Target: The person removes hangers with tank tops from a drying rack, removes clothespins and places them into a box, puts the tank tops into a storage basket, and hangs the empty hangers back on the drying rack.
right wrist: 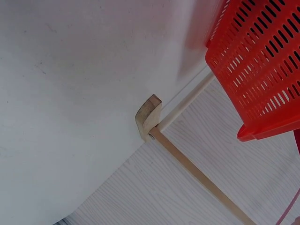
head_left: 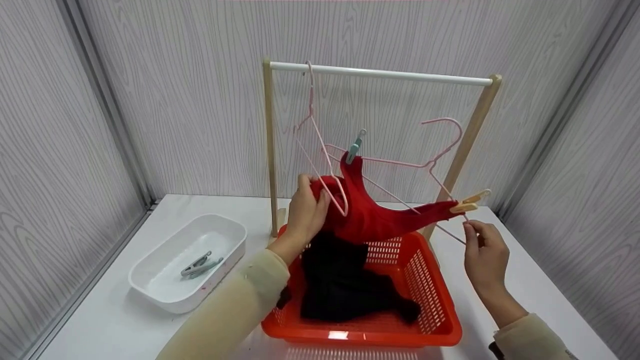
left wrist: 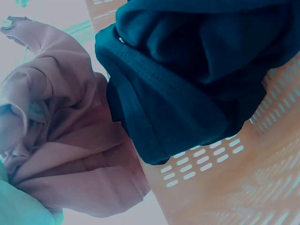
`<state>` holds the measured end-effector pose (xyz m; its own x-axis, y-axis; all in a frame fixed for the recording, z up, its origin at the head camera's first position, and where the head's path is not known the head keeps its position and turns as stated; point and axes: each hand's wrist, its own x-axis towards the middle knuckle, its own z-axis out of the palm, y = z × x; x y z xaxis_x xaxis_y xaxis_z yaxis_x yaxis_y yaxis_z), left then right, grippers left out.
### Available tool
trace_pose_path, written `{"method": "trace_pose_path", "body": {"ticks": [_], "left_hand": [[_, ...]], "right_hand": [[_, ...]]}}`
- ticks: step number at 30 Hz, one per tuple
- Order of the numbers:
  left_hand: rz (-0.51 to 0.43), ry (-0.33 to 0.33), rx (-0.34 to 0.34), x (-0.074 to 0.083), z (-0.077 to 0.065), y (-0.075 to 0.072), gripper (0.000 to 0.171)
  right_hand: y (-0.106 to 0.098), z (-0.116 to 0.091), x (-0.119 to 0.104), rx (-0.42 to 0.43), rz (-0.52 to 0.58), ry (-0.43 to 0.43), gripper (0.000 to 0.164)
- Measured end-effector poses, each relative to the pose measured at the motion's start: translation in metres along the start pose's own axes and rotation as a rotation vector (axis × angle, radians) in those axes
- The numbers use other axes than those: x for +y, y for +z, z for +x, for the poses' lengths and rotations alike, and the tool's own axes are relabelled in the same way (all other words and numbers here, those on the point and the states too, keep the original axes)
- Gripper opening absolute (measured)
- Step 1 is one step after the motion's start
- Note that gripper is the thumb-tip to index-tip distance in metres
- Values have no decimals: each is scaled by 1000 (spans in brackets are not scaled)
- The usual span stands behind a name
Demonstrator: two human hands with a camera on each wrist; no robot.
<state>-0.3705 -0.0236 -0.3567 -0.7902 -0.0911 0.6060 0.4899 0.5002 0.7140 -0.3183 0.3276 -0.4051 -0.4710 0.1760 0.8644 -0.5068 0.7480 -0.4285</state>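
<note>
My left hand (head_left: 304,212) grips the left part of a red garment (head_left: 375,220), bunched above the basket. A pink hanger (head_left: 395,161) is held tilted off the rail, its hook free in the air. My right hand (head_left: 487,255) pinches this hanger near its lower right corner. One strap of the garment is fastened to it by a green clothespin (head_left: 354,150), the other by a yellow clothespin (head_left: 465,204). Black clothing (head_left: 345,290) lies in the red basket (head_left: 445,320) below. In the left wrist view the garment (left wrist: 79,178) shows pinkish, loosely folded beside the dark cloth (left wrist: 178,84).
A second pink hanger (head_left: 320,140) hangs from the rack's white rail (head_left: 380,74), in front of the red garment. Wooden posts (head_left: 271,150) support the rail. At left stands a white tray (head_left: 150,295) with clothespins (head_left: 200,266) inside.
</note>
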Motion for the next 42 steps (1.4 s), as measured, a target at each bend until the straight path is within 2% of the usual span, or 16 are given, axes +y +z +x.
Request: {"method": "trace_pose_path", "body": {"ticks": [8, 13, 18, 23, 26, 29, 31, 34, 37, 40, 42], "left_hand": [[-137, -190, -83, 3, 2, -2, 21], [-345, -287, -154, 3, 2, -3, 14], [-563, -394, -270, 3, -1, -3, 8], [-627, -502, -425, 3, -7, -3, 7], [-576, -596, -520, 2, -10, -2, 12], [-465, -669, -622, 0, -13, -4, 24], [-396, -705, -698, -2, -16, -6, 30], [-309, -721, -805, -6, -20, -8, 35], [-183, -680, -911, -8, -25, -8, 38], [19, -562, -969, -9, -30, -6, 44], [148, -485, -976, -9, -33, -3, 46]], "right_hand": [[0, 0, 0, -16, -9, 28, 12], [0, -1, 0, -17, -11, 29, 12], [-1, -1, 1, -19, -13, 14, 12], [-1, -2, 1, -32, -18, 19, 13], [-1, -3, 0, -35, -26, 28, 13], [-1, -4, -1, -39, -34, 37, 14], [0, -4, -1, -42, -36, 41, 14], [0, -4, -1, -41, -33, 37, 14], [0, -3, -1, -38, -22, 31, 13], [0, -3, -1, -41, -12, 34, 13], [0, -3, -1, -46, -12, 37, 14]]}}
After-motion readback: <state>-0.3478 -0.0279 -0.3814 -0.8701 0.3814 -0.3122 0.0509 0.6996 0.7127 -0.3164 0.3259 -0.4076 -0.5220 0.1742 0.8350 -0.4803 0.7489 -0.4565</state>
